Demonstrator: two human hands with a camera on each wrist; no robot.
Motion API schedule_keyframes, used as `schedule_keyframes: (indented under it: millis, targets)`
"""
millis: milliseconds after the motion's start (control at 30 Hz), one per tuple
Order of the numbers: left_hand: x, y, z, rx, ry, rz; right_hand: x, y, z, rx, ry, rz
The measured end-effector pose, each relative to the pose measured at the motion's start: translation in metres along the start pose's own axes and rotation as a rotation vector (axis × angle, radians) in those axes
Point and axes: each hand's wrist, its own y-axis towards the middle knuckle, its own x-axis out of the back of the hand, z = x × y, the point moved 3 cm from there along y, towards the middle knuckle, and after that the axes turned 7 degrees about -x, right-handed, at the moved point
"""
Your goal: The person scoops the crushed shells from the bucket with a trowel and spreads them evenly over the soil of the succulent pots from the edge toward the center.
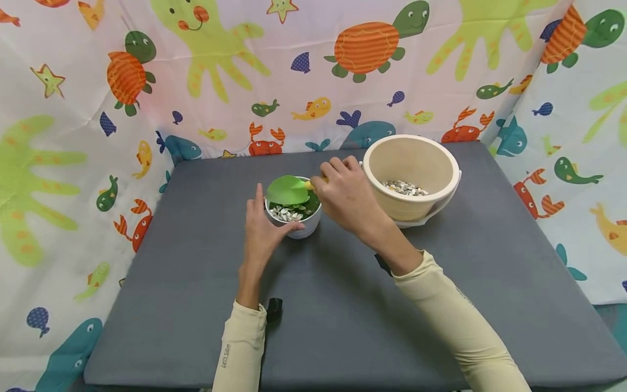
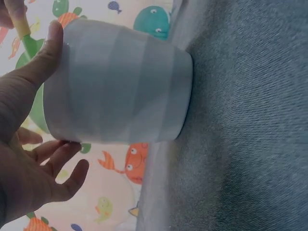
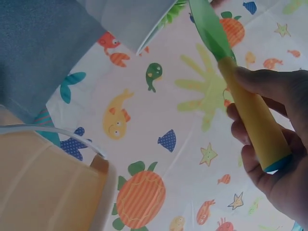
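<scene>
My left hand (image 1: 262,231) holds a white ribbed pot (image 2: 120,82) at its rim, thumb on one side and fingers on the other. Inside the pot lie pale pebbles (image 1: 286,213) beside green leaves (image 1: 312,204). A small trowel with a green blade (image 1: 286,190) and a yellow handle (image 3: 255,120) is in the grip of my right hand (image 1: 345,193). The blade is over the pot's opening, tilted, and covers part of the leaves. In the right wrist view, fingers and thumb wrap the handle.
Right of the pot stands a cream bucket (image 1: 389,204) with pebbles (image 1: 405,188) in the bottom and its white handle (image 1: 436,209) hanging down. Both containers are on a grey padded table (image 1: 196,299). Behind and at the sides hangs a sea-animal cloth (image 1: 303,32).
</scene>
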Motion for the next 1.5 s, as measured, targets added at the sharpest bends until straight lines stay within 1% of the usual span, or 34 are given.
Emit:
schedule_keyframes:
  millis: [100, 200, 233, 333, 467, 500, 567, 667, 800, 867, 967, 1100, 1167, 1233, 1300, 1333, 1400, 1433, 1467, 1500]
  targets:
    - [0.001, -0.004, -0.003, 0.006, 0.045, -0.019, 0.0, -0.002, -0.002, -0.001, 0.043, -0.05]
    - [0.003, -0.006, -0.004, 0.025, 0.064, -0.012, 0.0, -0.005, -0.006, -0.004, 0.067, -0.077]
    - [0.004, -0.006, -0.004, 0.032, 0.058, -0.004, 0.001, -0.006, -0.008, -0.008, 0.071, -0.08]
    - [0.007, -0.002, 0.0, 0.03, -0.002, 0.042, 0.003, -0.008, -0.013, -0.036, 0.093, -0.084]
    - [0.006, 0.008, 0.009, -0.017, -0.112, 0.125, 0.01, -0.011, -0.023, -0.095, 0.122, -0.104]
    - [0.005, 0.009, 0.01, -0.024, -0.124, 0.138, 0.013, -0.013, -0.026, -0.109, 0.127, -0.113]
    - [0.003, 0.011, 0.01, -0.028, -0.12, 0.154, 0.018, -0.015, -0.033, -0.15, 0.144, -0.143]
    - [0.0, 0.009, 0.005, -0.001, -0.08, 0.131, 0.025, -0.019, -0.047, -0.21, 0.178, -0.183]
    - [-0.004, 0.003, -0.003, 0.012, -0.024, 0.067, 0.035, -0.023, -0.065, -0.281, 0.223, -0.232]
    - [-0.006, 0.001, -0.005, 0.012, 0.006, 0.045, 0.039, -0.026, -0.074, -0.31, 0.227, -0.256]
    - [-0.008, -0.002, -0.006, 0.015, 0.04, 0.033, 0.045, -0.032, -0.087, -0.357, 0.215, -0.281]
    - [-0.011, -0.004, -0.008, 0.025, 0.036, 0.031, 0.055, -0.042, -0.109, -0.424, 0.178, -0.268]
    - [-0.012, -0.004, -0.01, 0.019, 0.026, 0.023, 0.059, -0.048, -0.121, -0.452, 0.154, -0.249]
    - [-0.013, -0.003, -0.015, -0.015, 0.01, -0.024, 0.062, -0.055, -0.133, -0.488, 0.122, -0.21]
    - [-0.015, -0.003, -0.024, -0.083, -0.025, -0.114, 0.065, -0.062, -0.144, -0.527, 0.095, -0.17]
    - [-0.018, -0.002, -0.029, -0.127, -0.044, -0.165, 0.066, -0.065, -0.149, -0.548, 0.079, -0.138]
    - [-0.023, -0.001, -0.042, -0.233, -0.076, -0.264, 0.066, -0.07, -0.158, -0.588, 0.052, -0.076]
    - [-0.026, 0.0, -0.05, -0.283, -0.088, -0.298, 0.065, -0.072, -0.161, -0.599, 0.04, -0.049]
    - [-0.03, 0.002, -0.057, -0.328, -0.096, -0.317, 0.063, -0.073, -0.165, -0.606, 0.025, -0.017]
    - [-0.035, 0.005, -0.065, -0.363, -0.097, -0.32, 0.059, -0.074, -0.168, -0.611, 0.005, 0.021]
